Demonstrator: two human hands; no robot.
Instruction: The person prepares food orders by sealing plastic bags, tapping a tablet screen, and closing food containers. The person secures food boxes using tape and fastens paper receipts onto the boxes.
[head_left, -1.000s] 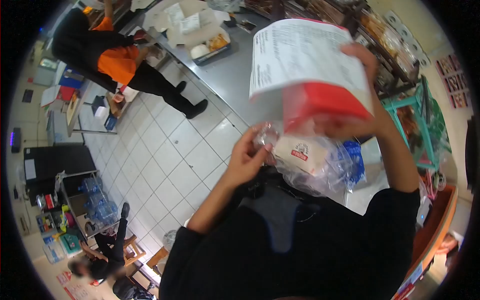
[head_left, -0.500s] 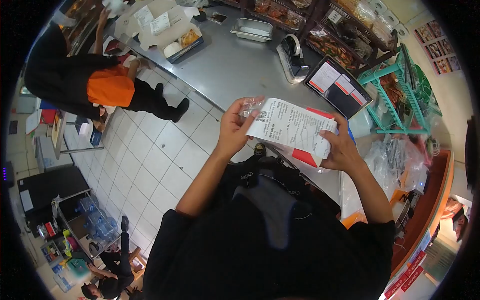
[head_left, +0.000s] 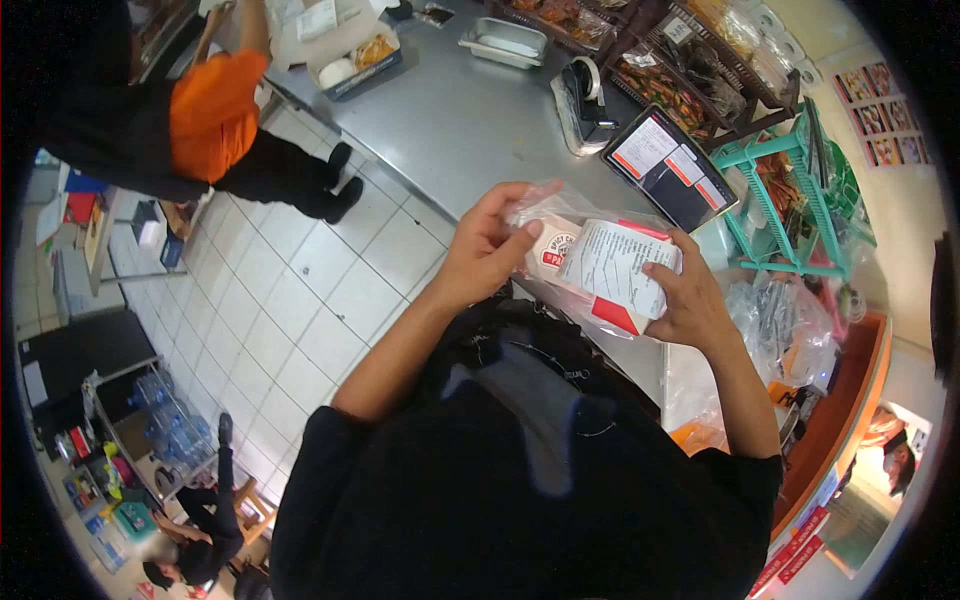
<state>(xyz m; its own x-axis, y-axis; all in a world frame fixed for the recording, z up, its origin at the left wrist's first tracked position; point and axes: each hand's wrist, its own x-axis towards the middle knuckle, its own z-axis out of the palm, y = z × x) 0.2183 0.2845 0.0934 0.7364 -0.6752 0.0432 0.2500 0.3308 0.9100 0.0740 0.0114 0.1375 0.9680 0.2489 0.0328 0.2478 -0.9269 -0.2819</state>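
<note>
A red and white food box [head_left: 553, 252] with printed lettering sits inside a clear plastic bag [head_left: 573, 203], held in front of my chest. Over its right half lies a white printed receipt [head_left: 612, 268]. My left hand [head_left: 490, 248] is closed on the box's left end and the bag, thumb on top. At the other end my right hand [head_left: 690, 300] grips box and bag, its thumb pressing on the receipt. The fingers beneath the box are hidden.
The steel counter [head_left: 450, 125] holds an open food box [head_left: 355, 65], a metal tray [head_left: 503, 43], a tape dispenser [head_left: 585, 110] and a tablet [head_left: 670, 165]. A teal rack [head_left: 770, 200] stands right. A co-worker with an orange cloth [head_left: 212, 115] is at left; another person sits lower left.
The receipt's left part no longer covers the box's left end, so the printed lid shows there. The co-worker at left has shifted posture, and the view has turned slightly.
</note>
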